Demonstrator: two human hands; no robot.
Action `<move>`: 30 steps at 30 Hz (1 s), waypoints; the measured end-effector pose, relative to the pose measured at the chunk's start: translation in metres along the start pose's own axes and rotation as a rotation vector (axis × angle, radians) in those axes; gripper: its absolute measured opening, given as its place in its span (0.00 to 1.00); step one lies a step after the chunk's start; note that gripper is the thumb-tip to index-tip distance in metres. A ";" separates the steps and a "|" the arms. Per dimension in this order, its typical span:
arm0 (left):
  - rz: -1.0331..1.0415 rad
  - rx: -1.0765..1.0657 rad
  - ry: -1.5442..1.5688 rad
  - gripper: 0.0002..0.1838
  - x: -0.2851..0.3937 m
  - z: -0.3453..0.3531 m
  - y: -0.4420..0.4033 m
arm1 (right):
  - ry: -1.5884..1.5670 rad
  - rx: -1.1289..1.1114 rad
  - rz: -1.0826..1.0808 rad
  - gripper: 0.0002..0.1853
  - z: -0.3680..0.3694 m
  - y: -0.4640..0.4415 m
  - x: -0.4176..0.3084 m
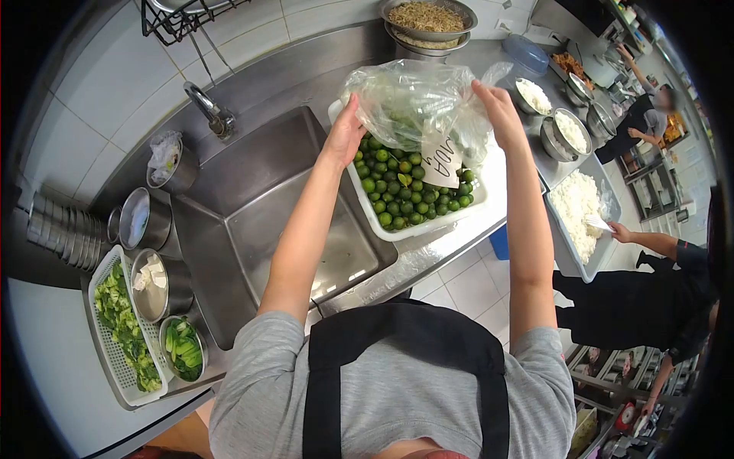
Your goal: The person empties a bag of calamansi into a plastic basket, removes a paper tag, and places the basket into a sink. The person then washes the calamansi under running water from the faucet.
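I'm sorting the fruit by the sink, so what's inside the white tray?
Small green citrus fruits are piled in the white tray. The clear plastic bag and its label cover the far part, so what lies beneath can't be fully made out.

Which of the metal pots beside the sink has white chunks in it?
The pot right next to the small bowl of greens. White chunks show inside it, unlike the others beside the sink.

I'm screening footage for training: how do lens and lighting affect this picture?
Head view: wide-angle distortion bows the wall tiles, with black corners; glare whitens the steel counter beside the white crate; highlights streak the clear bag; distant shelving looks soft.
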State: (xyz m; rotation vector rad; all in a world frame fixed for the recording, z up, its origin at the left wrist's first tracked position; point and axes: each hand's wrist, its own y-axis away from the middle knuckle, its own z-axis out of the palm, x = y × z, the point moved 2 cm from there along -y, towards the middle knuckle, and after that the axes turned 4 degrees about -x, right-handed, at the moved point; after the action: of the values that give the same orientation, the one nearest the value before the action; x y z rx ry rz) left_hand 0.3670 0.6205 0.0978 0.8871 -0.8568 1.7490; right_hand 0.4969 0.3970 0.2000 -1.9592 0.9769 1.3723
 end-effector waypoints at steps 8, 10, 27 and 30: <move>0.622 -0.093 -0.695 0.41 0.057 0.103 -0.016 | -0.163 -0.062 -0.158 0.29 0.056 -0.001 -0.059; 0.627 -0.028 -0.674 0.35 0.065 0.094 -0.023 | -0.049 -0.235 -0.290 0.28 0.058 0.030 -0.092; 0.083 0.553 0.381 0.26 0.027 -0.104 0.193 | 0.689 -0.067 -0.572 0.17 0.091 0.076 0.032; 0.101 0.533 0.511 0.27 0.028 -0.113 0.238 | 0.492 0.241 -0.390 0.16 0.015 0.031 0.079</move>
State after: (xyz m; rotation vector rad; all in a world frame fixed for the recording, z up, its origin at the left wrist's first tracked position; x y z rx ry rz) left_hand 0.1133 0.6593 0.0299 0.6754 -0.0971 2.2049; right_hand 0.4804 0.3706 0.1200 -2.1910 0.8533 0.5427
